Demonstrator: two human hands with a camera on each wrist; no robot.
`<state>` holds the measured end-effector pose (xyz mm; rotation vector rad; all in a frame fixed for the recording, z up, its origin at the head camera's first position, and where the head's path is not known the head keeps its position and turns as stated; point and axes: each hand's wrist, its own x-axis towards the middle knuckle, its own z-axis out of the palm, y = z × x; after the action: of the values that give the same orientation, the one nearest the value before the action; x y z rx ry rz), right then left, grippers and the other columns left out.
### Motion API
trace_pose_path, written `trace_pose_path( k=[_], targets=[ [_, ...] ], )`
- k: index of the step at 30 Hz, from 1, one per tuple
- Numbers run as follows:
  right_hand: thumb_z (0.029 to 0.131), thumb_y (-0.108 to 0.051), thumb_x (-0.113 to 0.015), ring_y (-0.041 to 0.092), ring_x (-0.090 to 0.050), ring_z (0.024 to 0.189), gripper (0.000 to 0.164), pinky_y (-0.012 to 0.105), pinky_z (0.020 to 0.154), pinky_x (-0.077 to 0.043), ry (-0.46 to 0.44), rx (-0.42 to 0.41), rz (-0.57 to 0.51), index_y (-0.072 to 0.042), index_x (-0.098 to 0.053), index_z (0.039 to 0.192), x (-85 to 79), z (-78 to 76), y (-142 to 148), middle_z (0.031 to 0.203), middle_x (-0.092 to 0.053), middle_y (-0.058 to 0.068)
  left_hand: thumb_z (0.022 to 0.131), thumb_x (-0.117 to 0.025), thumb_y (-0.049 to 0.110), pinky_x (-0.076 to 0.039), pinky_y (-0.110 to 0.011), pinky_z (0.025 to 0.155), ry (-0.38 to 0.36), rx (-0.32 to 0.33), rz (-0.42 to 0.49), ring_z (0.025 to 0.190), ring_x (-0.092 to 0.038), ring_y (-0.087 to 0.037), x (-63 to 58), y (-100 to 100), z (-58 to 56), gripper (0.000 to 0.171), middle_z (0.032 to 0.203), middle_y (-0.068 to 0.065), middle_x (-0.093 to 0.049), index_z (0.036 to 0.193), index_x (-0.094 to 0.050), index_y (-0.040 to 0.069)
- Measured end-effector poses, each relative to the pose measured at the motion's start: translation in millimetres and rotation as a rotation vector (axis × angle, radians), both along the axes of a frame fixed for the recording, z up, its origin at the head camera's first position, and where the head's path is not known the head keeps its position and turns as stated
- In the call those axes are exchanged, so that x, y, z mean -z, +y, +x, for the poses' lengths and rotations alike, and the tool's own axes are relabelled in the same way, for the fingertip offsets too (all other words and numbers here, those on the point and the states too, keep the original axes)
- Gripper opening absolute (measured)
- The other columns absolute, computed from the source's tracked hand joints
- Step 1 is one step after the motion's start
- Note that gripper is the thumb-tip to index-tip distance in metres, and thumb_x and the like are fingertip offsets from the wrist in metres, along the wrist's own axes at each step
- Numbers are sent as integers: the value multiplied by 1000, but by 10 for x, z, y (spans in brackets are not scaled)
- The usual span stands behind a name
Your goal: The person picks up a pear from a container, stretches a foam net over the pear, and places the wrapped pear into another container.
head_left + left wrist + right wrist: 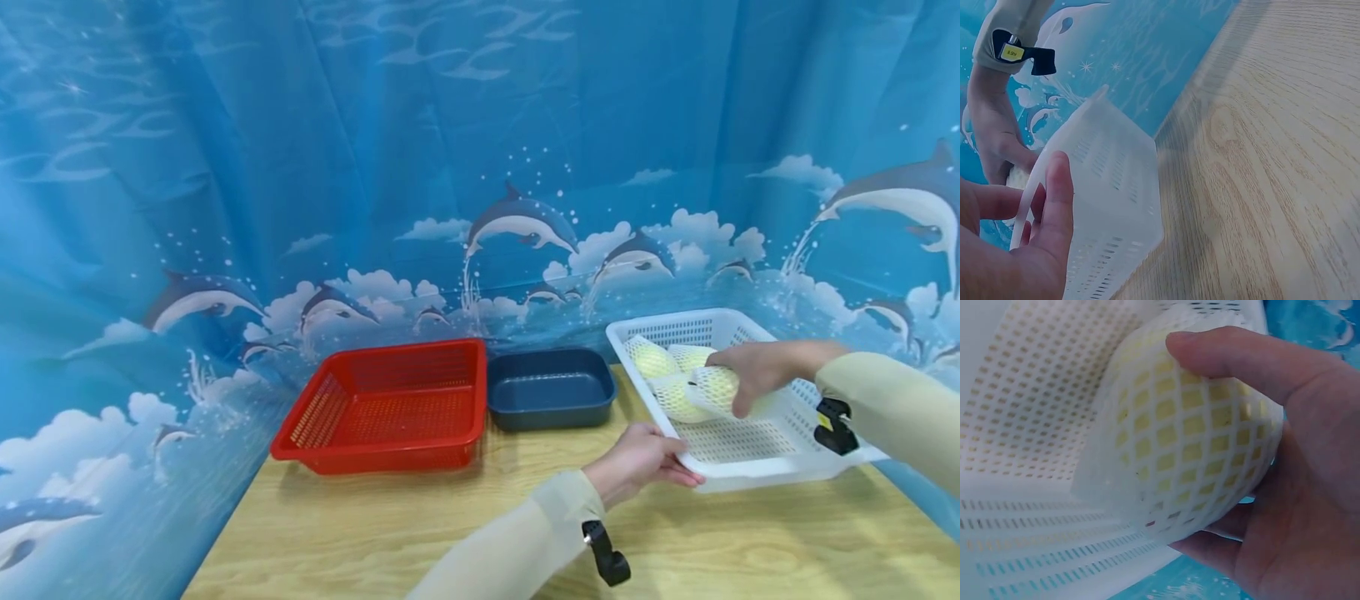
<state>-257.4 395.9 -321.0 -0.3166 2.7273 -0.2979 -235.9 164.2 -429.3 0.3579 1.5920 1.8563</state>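
A white plastic basket (765, 442) with slotted walls sits at the right of the table, slightly tilted. My left hand (641, 462) grips its near left corner, thumb and fingers either side of the rim in the left wrist view. Inside the basket, my right hand (776, 369) holds a round yellow-green fruit (1179, 431) sleeved in white foam net. The thumb lies across the top of the net; some fingers are hidden behind the fruit. More netted fruit (652, 361) lies at the basket's left side, close to the held one.
A red slotted basket (405, 458) stands at the left of the wooden table (360, 533). Between it and the white basket is a dark blue tray (551, 417). A blue dolphin-print curtain (420, 167) hangs behind and beside the table.
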Motion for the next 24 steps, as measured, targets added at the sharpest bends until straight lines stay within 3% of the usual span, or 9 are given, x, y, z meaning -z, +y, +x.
trace_pose_path(
  k=[5,12,16,24],
  targets=[
    [66,-20,-86,39,-59,110,78,66,93,-47,-57,-53,22,2,-53,133,138,-57,71,124,-61,19,96,-55,-2,-62,-36,69,-4,-3,8,102,-61,-60,21,21,7,11,87,-35,-70,93,-66,-4],
    [65,-16,-86,53,-47,127,86,72,104,-35,-112,-117,78,7,-47,138,220,-61,-87,137,-54,29,96,-56,-2,-61,-32,63,8,-17,17,100,-61,-60,23,26,0,11,86,-40,-67,94,-64,-8],
    [65,-15,-87,52,-48,127,82,70,105,-35,-125,-140,91,3,-50,136,217,-66,-248,135,-55,26,96,-55,-3,-61,-31,62,15,-16,22,100,-61,-60,10,12,-14,13,88,-41,-67,100,-64,-12],
    [63,-15,-88,46,-51,127,76,64,107,-38,-119,-196,161,-2,-57,132,247,-108,-411,134,-59,19,95,-56,-2,-62,-33,65,24,-14,7,99,-62,-59,4,7,5,10,85,-39,-68,97,-65,-7]
  ],
)
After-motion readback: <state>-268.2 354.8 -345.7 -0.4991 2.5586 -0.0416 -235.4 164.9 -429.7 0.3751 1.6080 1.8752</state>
